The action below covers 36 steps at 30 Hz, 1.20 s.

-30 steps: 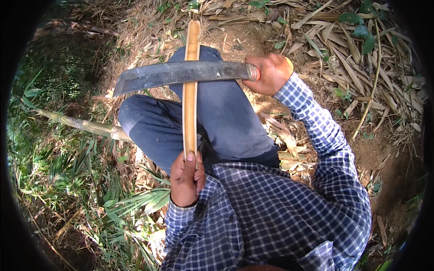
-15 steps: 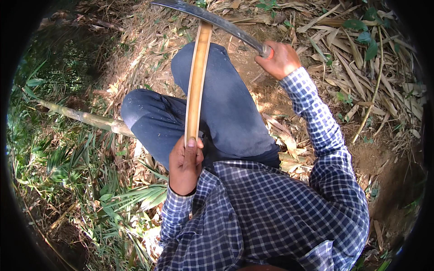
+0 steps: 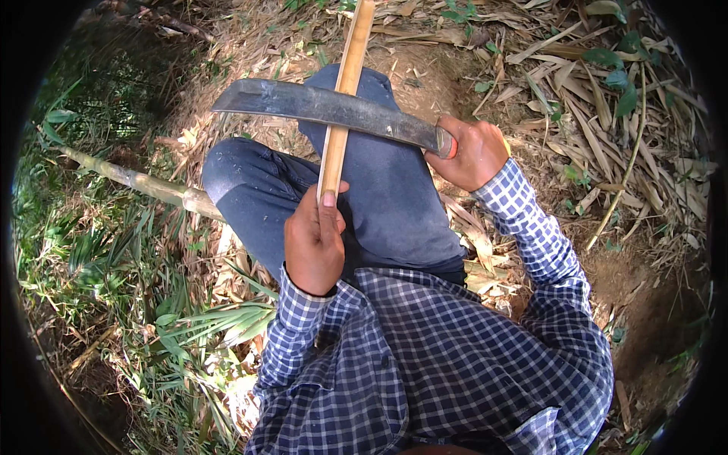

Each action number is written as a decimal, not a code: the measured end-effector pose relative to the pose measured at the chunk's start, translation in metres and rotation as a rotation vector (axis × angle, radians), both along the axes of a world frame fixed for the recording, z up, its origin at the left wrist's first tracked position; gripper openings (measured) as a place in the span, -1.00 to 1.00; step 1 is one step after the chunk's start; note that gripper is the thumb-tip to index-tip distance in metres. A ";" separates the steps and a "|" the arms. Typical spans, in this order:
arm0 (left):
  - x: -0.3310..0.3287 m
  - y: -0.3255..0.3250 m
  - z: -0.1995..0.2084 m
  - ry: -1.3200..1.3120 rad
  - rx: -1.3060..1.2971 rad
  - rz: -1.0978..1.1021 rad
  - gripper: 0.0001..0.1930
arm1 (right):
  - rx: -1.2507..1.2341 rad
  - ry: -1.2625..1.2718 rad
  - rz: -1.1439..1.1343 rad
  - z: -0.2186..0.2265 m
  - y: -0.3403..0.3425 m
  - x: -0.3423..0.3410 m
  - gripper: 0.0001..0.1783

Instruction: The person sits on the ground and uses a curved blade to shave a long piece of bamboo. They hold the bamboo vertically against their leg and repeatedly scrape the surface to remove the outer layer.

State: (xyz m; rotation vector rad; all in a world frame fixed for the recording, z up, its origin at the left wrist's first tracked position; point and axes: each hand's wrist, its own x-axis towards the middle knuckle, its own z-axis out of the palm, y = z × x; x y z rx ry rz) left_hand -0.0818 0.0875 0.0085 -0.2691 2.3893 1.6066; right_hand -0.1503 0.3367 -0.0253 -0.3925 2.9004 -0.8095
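Note:
My left hand [image 3: 317, 244] grips the lower end of a split bamboo strip [image 3: 349, 70], thumb laid along its pale hollow inner face. The strip slants up and away over my raised knee, its far end running out of the picture. A machete [image 3: 277, 100] with a long, dark, slightly curved blade lies across the strip's middle, hiding a short length of it. Its broad tip points left. My right hand [image 3: 472, 154] is closed round the machete's handle, where a bit of orange shows at the blade's base. Whether the blade touches the strip I cannot tell.
My bent legs in blue trousers [image 3: 394, 197] lie beneath the strip and blade. A bamboo pole [image 3: 144, 183] reaches in from the left to my knee. Dry leaves [image 3: 584, 98] litter the ground at right; green plants [image 3: 114, 273] grow at left.
The machete has come nearer to me along the strip, its blade now showing broad and flat. My left hand and the strip have moved slightly up and away.

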 end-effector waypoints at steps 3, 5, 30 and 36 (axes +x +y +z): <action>0.002 -0.002 -0.004 0.019 -0.015 0.005 -0.69 | 0.018 0.021 0.105 0.007 -0.003 0.007 -0.75; 0.003 -0.002 -0.005 0.043 -0.029 0.001 -0.68 | 0.037 0.028 0.107 0.005 -0.002 0.002 -0.75; 0.022 -0.004 0.007 -0.022 -0.131 0.005 -0.69 | 0.014 0.048 0.030 -0.007 0.006 -0.040 -0.73; 0.024 -0.006 0.008 -0.027 -0.164 -0.015 -0.69 | 0.040 0.037 -0.045 -0.013 0.009 -0.058 -0.71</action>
